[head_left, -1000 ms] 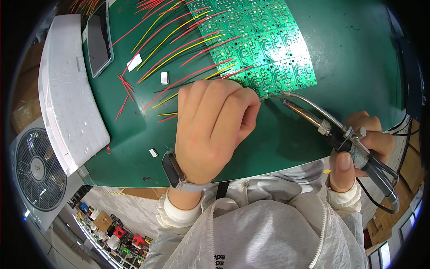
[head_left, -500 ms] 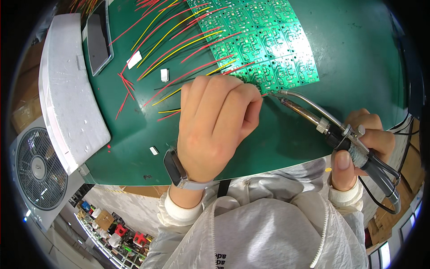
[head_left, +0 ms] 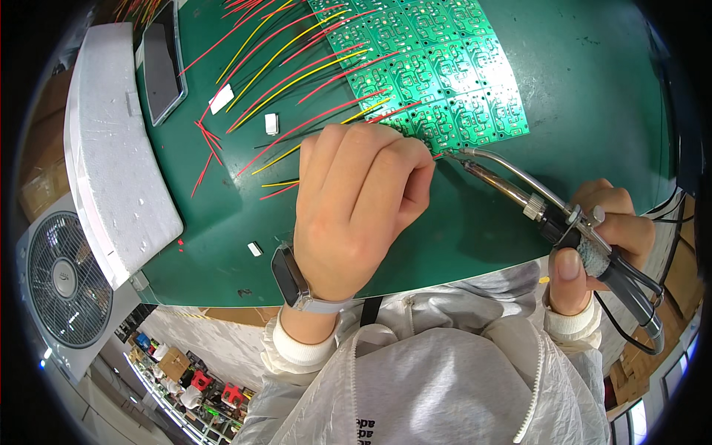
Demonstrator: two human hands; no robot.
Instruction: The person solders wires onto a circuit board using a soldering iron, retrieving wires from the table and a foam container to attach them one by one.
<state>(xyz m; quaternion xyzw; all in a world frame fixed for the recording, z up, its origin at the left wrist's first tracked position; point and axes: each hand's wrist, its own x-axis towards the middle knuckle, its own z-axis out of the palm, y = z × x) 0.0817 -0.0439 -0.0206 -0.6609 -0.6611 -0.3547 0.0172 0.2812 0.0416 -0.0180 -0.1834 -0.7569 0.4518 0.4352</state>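
Note:
My right hand point(head_left: 612, 226) is wrapped round the dark handle of a soldering iron point(head_left: 545, 209), which carries a thin curved metal feed tube alongside it. Its tip meets the near edge of a green circuit board panel point(head_left: 475, 111). My left hand point(head_left: 356, 196), with a watch point(head_left: 288, 274) on its wrist, is closed at the panel's near-left corner. A short bit of red wire point(head_left: 437, 156) shows between its fingertips and the iron's tip; the pinch itself is hidden. Red, yellow and black wires point(head_left: 297, 83) stick out leftward from the panel's left side.
A green mat point(head_left: 475, 222) covers the table. On it lie loose red wire pieces point(head_left: 205, 144), small white blocks point(head_left: 272, 124) and a phone-like dark slab point(head_left: 163, 63). White foam point(head_left: 119, 148) lines the left edge; a fan point(head_left: 68, 278) stands beyond. The iron's cable point(head_left: 619, 330) hangs at right.

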